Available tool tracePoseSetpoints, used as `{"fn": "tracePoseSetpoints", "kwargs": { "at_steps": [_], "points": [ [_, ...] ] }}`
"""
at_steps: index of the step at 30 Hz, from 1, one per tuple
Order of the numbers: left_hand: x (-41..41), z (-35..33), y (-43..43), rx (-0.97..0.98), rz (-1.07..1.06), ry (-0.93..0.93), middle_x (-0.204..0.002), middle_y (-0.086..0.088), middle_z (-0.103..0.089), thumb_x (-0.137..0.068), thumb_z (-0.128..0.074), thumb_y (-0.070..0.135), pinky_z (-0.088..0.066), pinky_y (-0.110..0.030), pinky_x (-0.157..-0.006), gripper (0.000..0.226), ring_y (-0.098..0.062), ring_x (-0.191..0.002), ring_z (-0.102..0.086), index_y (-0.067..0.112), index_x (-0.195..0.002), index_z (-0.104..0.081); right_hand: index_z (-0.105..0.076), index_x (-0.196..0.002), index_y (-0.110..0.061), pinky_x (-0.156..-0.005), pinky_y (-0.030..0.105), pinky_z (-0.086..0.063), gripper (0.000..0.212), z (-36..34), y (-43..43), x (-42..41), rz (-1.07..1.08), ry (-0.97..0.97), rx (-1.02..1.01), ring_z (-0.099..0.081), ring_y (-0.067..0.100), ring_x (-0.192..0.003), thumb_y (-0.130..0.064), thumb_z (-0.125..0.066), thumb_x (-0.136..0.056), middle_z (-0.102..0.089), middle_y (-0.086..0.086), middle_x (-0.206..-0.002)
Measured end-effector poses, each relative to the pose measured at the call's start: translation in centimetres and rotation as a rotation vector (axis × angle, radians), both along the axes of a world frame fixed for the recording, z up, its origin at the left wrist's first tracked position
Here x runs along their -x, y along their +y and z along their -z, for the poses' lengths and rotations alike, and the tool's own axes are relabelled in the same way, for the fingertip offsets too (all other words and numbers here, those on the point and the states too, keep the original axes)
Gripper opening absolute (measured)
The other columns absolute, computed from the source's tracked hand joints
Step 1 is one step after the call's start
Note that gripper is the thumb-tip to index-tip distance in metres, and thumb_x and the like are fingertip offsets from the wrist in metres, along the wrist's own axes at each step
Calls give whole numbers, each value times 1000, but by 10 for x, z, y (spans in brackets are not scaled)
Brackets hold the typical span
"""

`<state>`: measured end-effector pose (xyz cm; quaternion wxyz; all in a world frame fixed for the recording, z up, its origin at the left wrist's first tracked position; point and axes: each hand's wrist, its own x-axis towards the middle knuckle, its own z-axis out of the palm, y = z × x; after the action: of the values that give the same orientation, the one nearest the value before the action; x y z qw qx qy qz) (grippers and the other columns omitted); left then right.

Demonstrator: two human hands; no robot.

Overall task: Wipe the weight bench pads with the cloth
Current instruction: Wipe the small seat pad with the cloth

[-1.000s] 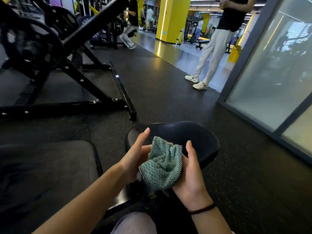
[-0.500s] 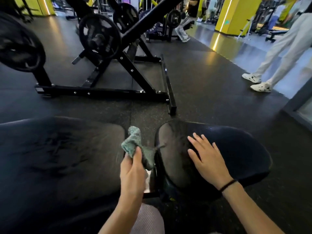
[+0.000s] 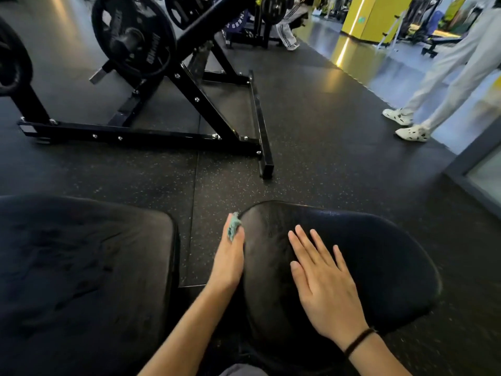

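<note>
Two hands on the seat pad [image 3: 379,253]: my left hand [image 3: 229,257] presses the cloth [image 3: 233,228] flat-fingered against its left edge, right hand [image 3: 322,283] splayed atop.

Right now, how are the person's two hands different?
The left hand presses the green cloth against the round pad's side edge; the right hand has no cloth. The left hand stands on edge, while the right hand lies flat on top with fingers spread. Only the right wrist wears a black band. Both touch the same pad.
</note>
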<state>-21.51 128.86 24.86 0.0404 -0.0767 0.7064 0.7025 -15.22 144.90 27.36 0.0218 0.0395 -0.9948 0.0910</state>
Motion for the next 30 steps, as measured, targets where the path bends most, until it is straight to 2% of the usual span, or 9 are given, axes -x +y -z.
{"fn": "tracePoseSetpoints", "kwargs": {
  "at_steps": [2,5,13,16,19,22,25,28,30],
  "points": [
    [21,-3,0,-67,-19,-124,-130,8,-55,-97,-42,35,-37,-24,-100,29,-11,-116,-51,32,-124,-54,1,-146,-38,-116,33,7,61,-1,-1,0,2,-8,2,15,-1,-141,-51,8,-87,10,-23,-153],
    [25,-8,-2,-116,-57,-173,-111,7,-61,-93,-50,40,-42,-20,-81,24,-5,-94,-56,31,-112,-61,-2,-148,-37,-118,36,3,62,-1,-1,1,-2,-20,3,13,0,-142,-50,7,-87,7,-22,-154],
    [-73,-2,-9,-88,-2,69,-149,6,-37,-94,-37,40,-26,-28,-114,55,-7,-137,-33,19,-144,-35,-3,-149,-36,-117,37,3,67,0,0,1,-7,-15,-32,10,3,-143,-51,9,-84,4,-20,-156],
    [-128,20,2,-100,18,291,-156,12,-20,-97,-41,36,-19,-14,-113,57,-1,-142,-18,13,-146,-22,-2,-149,-36,-116,36,5,69,-1,0,2,-9,-28,-38,11,2,-143,-52,11,-83,5,-21,-156],
    [-139,25,16,-15,22,320,-156,24,-4,-89,-35,62,-9,-12,-113,72,1,-144,-3,30,-149,-9,-2,-149,-37,-116,35,5,68,-2,0,1,-1,-29,-30,11,1,-143,-52,10,-84,5,-21,-155],
    [-107,13,19,65,-23,208,-156,22,3,-95,-35,49,-3,-16,-116,57,7,-141,6,41,-140,-1,-1,-148,-37,-117,36,3,66,-2,0,1,5,-36,-24,11,2,-143,-52,10,-84,6,-20,-155],
    [-67,0,16,76,-88,46,-158,6,-12,-99,-39,22,-14,-28,-118,60,-6,-144,-12,33,-147,-5,-1,-148,-37,-117,37,3,66,-3,-1,2,4,-34,-32,11,2,-143,-52,10,-85,7,-20,-155],
    [-19,-15,13,194,-89,-93,-146,-7,-42,-100,-37,26,-31,-32,-108,59,-24,-130,-43,25,-151,-7,-4,-149,-37,-117,37,3,66,-3,-1,1,3,-30,-15,11,2,-143,-51,8,-86,5,-21,-155],
    [22,-21,12,277,-63,-165,-139,-13,-48,-101,-35,27,-32,-35,-105,56,-29,-125,-46,16,-151,-12,-4,-148,-38,-117,37,3,65,-3,-1,2,3,-30,-9,11,1,-143,-51,7,-86,6,-22,-155]
  ]
}}
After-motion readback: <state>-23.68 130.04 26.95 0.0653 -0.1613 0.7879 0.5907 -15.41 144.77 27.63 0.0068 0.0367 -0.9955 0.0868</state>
